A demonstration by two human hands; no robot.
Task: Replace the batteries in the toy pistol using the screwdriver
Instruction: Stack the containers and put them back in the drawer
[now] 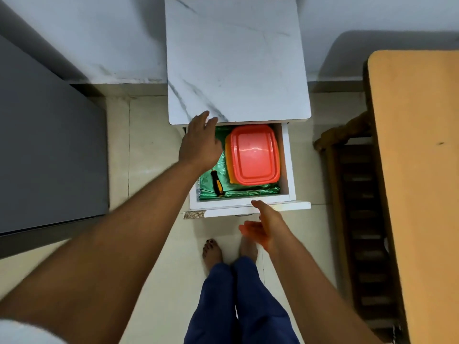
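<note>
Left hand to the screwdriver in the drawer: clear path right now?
Probably yes. The drawer is pulled open and the screwdriver lies uncovered on the green liner, apart from the red box. The left hand hovers open above the drawer's left side, with nothing between it and the tool.

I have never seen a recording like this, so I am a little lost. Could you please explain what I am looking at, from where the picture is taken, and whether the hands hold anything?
There is no machine here. A person wears a camera on the head, looking down, so you see their own arms, legs and feet.

They stand before a small white cabinet with its drawer pulled open. In the drawer, on green lining, lie an orange box with a lid and, left of it, a screwdriver with a black and yellow handle.

The left hand reaches over the drawer's back left corner, fingers straight, holding nothing. The right hand hangs open by the drawer front, also empty. No toy pistol is visible.
</note>
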